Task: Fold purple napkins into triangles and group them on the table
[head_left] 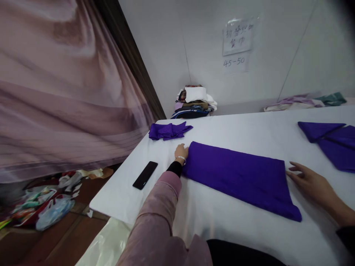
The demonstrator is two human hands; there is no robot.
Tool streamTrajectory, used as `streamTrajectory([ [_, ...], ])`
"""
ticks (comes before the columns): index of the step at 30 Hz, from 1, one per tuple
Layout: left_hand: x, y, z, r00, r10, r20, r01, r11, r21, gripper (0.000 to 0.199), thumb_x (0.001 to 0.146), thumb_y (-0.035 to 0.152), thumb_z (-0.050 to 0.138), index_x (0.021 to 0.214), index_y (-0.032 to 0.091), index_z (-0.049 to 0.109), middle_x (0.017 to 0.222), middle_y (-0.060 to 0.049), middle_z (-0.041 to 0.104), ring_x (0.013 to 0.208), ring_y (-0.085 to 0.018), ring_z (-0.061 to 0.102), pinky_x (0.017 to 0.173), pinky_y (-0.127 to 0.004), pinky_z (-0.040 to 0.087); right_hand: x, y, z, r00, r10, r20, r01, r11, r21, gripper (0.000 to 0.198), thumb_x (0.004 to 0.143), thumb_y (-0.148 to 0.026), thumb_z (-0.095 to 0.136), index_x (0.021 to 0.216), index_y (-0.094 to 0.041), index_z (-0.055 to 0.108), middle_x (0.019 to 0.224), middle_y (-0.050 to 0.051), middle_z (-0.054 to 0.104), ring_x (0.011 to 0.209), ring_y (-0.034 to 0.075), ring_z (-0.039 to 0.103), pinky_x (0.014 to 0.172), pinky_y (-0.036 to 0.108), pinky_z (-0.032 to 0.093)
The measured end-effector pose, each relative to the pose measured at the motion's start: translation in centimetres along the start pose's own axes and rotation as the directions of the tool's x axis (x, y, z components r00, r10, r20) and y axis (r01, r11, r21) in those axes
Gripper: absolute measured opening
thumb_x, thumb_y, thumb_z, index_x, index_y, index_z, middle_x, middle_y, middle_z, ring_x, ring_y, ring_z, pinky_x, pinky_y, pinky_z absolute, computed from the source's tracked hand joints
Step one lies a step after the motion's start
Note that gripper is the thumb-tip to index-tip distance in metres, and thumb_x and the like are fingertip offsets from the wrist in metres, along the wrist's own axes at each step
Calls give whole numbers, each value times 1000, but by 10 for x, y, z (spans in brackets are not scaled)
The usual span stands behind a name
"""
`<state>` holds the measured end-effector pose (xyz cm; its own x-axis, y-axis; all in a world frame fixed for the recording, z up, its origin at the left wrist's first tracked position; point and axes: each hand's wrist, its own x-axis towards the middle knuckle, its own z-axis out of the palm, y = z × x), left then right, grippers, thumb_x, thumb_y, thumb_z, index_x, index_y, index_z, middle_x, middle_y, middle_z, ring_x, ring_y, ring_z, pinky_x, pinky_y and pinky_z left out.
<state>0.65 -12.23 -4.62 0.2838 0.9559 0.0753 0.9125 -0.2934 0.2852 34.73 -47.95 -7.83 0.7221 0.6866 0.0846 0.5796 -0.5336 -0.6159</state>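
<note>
A purple cloth napkin (pixel 235 177), folded into a long flat band, lies across the white table in front of me. At its left end, my left hand (pixel 181 152) is closed on the edge with curled fingers; a bracelet circles that wrist. My right hand (pixel 309 181) is beside the right edge, fingers stretched out and apart, the tips at or just touching the cloth. The napkin's lower right corner bulges out in a soft roll.
A black phone (pixel 145 175) lies left of my arm. Behind it is a crumpled purple cloth (pixel 169 131); more folded purple cloth (pixel 332 142) lies far right. Stacked fabrics (pixel 194 102) stand by the wall. A pink curtain (pixel 69 92) hangs left, above bags (pixel 55 212) on the floor.
</note>
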Motion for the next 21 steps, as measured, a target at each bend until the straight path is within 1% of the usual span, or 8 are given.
streamTrajectory([
  [3, -10, -7, -3, 997, -45, 60, 45, 999, 0, 39, 86, 40, 51, 117, 17, 56, 112, -11, 64, 103, -22, 59, 85, -29, 45, -21, -4, 2, 999, -18, 28, 18, 1000, 5, 57, 65, -64, 47, 105, -24, 58, 79, 5, 67, 61, 26, 62, 58, 38, 48],
  [6, -19, -4, -2, 992, -65, 113, 65, 998, 6, 35, 80, 42, 57, 106, 19, 61, 102, -9, 68, 95, -22, 63, 77, -29, 46, -44, -10, 7, 994, -69, 84, 69, 998, 9, 51, 68, -65, 47, 103, -29, 57, 74, 4, 65, 62, 29, 62, 58, 43, 50],
  [9, -26, -3, -3, 988, -43, 146, 42, 999, 10, 25, 78, 38, 59, 94, 19, 64, 98, -9, 69, 93, -23, 63, 73, -28, 45, -63, -15, 12, 983, -171, 71, 172, 985, -14, 42, 72, -60, 48, 106, -37, 55, 80, 5, 64, 71, 32, 63, 65, 48, 50],
  [12, -35, -12, -7, 989, -15, 149, 13, 1000, 15, 22, 82, 37, 55, 91, 19, 64, 100, -10, 68, 94, -22, 63, 74, -28, 44, -73, -20, 16, 971, -219, 99, 226, 971, -76, 45, 76, -53, 47, 116, -33, 54, 88, 7, 64, 75, 30, 63, 66, 45, 51],
  [14, -44, -23, -11, 989, -21, 146, 16, 999, 31, 25, 84, 39, 52, 91, 19, 64, 98, -11, 68, 93, -24, 63, 72, -29, 44, -71, -24, 19, 965, -220, 141, 239, 962, -131, 47, 78, -46, 45, 120, -26, 54, 89, 8, 66, 75, 28, 64, 65, 42, 51],
  [16, -55, -34, -16, 988, -24, 149, 17, 999, 48, 26, 85, 41, 50, 90, 18, 63, 95, -11, 68, 89, -25, 63, 70, -30, 43, -61, -28, 21, 958, -223, 183, 255, 951, -176, 45, 80, -38, 43, 120, -24, 56, 90, 7, 68, 79, 26, 64, 67, 38, 51],
  [19, -77, -46, -21, 987, -23, 160, 13, 998, 63, 28, 85, 44, 49, 87, 19, 62, 88, -10, 69, 85, -25, 64, 66, -30, 43, -37, -32, 23, 938, -265, 221, 312, 926, -214, 39, 81, -30, 43, 116, -24, 60, 103, 7, 68, 91, 25, 63, 78, 36, 49],
  [21, -92, -51, -24, 985, -21, 169, 10, 998, 69, 29, 85, 46, 48, 85, 20, 61, 84, -9, 68, 82, -25, 64, 65, -30, 42, -21, -33, 21, 937, -283, 208, 330, 910, -251, 37, 82, -26, 41, 113, -22, 62, 108, 8, 67, 95, 25, 62, 82, 36, 48],
])
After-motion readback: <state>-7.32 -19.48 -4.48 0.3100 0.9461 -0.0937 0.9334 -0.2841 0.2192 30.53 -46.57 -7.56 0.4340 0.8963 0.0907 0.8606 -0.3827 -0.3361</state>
